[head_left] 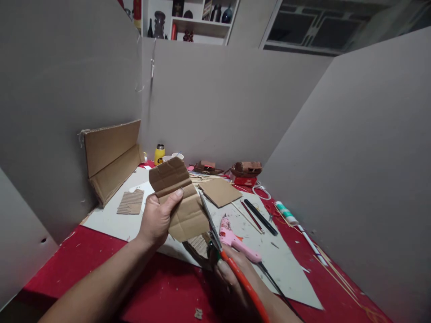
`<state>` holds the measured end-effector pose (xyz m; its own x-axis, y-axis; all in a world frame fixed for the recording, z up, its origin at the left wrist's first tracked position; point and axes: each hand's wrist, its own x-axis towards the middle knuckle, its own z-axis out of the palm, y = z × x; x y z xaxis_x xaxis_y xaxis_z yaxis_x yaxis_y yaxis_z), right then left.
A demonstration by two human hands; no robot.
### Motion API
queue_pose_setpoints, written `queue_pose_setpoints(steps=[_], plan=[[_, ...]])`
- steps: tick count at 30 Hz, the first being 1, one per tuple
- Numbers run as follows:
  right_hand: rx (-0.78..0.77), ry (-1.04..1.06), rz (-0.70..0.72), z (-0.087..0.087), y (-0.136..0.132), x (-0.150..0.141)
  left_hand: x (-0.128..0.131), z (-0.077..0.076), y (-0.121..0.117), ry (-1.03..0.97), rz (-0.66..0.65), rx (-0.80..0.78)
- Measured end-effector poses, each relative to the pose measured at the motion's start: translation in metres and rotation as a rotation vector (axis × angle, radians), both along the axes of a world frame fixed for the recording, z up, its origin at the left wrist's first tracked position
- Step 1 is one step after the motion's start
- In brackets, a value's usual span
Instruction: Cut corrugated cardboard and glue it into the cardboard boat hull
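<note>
Right up close come the scissors (238, 274), the orange handle slanting in from the near side, metal blades aimed far and slightly left! The right hand (248, 269) has them, fingers curled round the grip, though how wide the blades are spread is hard to tell from here. Over to the left hand (158, 219): a firm pinch, thumb flat on top, the other fingers tucked out of sight behind a creased cardboard piece (188, 213). That piece is up in the air, tilted, over the middle of the white board (286, 269), its right edge just beside the blades. Trimming looks like the step in hand, and the next move seems to call for a steady left grip while the scissors follow that edge; whether they are biting, we cannot see. And the pose: left forearm (104, 278) reaching in from the near left, thumb pointing right; right forearm (281, 309) from the near right, hand lower and partly in shadow. Under the cardboard, a dark-edged corrugated piece (198, 246) peeks out, its support hidden. To the right lies the pink glue gun (240, 244), and farther off, a flat cardboard square (220, 192)
</note>
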<state>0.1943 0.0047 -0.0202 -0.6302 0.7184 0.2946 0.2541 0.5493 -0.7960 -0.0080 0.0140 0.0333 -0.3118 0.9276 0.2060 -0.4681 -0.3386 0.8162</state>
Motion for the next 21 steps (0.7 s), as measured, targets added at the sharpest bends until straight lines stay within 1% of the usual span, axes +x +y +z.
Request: queue_pose_setpoints(steps=[3, 7, 11, 16, 19, 21], plan=[[-0.031, -0.025, -0.007, -0.0001, -0.0002, 0.0010, 0.0007, -0.0013, 0.0002, -0.022, -0.017, -0.020], [-0.088, 0.047, -0.014, -0.0002, -0.0040, -0.0011, 0.0013, -0.0011, 0.0001, -0.067, -0.031, -0.043], [-0.120, 0.052, -0.066, 0.0004, -0.0076, -0.0030, 0.0019, -0.0004, 0.0002, -0.080, -0.047, -0.038], [-0.080, 0.006, -0.040, -0.0005, -0.0028, -0.0003, 0.0019, -0.0007, 0.0004, -0.061, -0.012, -0.030], [-0.027, -0.030, -0.032, 0.0022, 0.0003, 0.0021, 0.0031, -0.0021, -0.0004, -0.020, -0.028, -0.030], [-0.020, -0.029, -0.025, 0.0050, 0.0011, 0.0041, 0.0042, -0.0031, -0.0009, -0.004, -0.040, -0.034]])
